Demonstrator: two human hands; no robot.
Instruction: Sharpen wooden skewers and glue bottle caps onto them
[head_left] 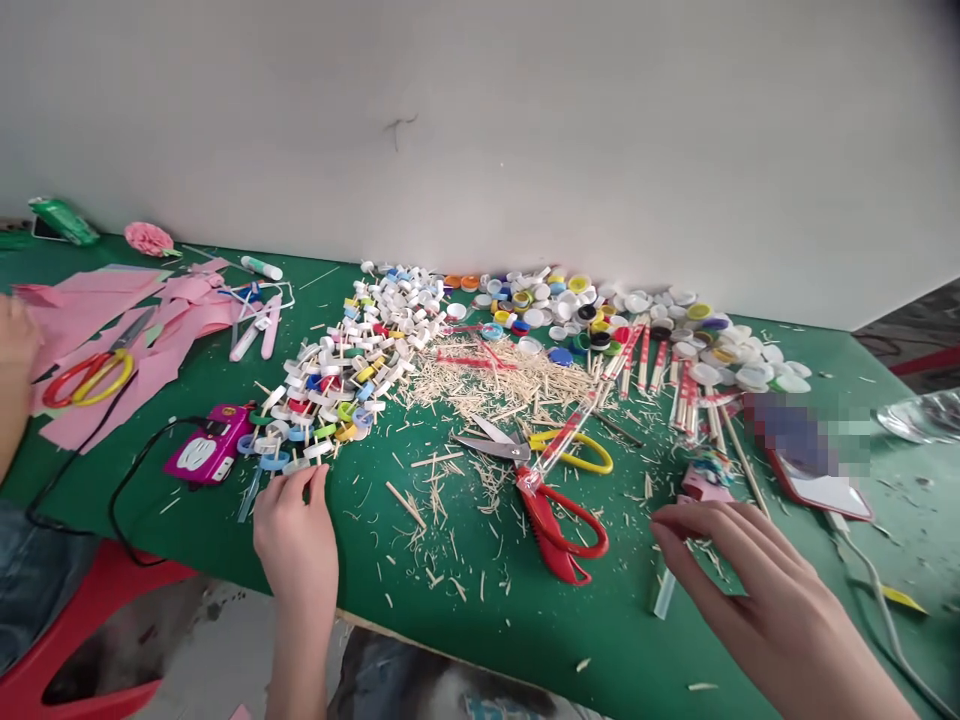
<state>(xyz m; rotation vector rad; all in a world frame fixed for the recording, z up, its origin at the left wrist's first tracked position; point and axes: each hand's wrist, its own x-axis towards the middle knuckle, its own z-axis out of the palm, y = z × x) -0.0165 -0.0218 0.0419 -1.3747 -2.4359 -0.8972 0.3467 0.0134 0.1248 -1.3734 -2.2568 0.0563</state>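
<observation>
My left hand [296, 540] is at the near end of a pile of bottle caps on short sticks [330, 385]. Its fingers are curled in a pinch at a pale bottle cap [300, 465], mostly covered by the fingertips. On the right, my right hand [757, 590] hovers with thumb and fingers loosely stretched, and I see nothing held. Just beyond it is a pink object with a multicoloured top [705, 480], partly hidden. A clear glue stick [664, 592] lies beneath the thumb. Between my hands are scissors with red and yellow handles [555, 470] and a red-handled tool [551, 540].
Stick scraps [499, 380], loose caps [592, 315] and wrapped sticks [682, 400] lie along the back. A purple box with a black cord [210, 445], pink paper [169, 355] and other scissors [90, 380] are left. Another person's hand [11, 370] shows there. A phone [806, 455] lies right.
</observation>
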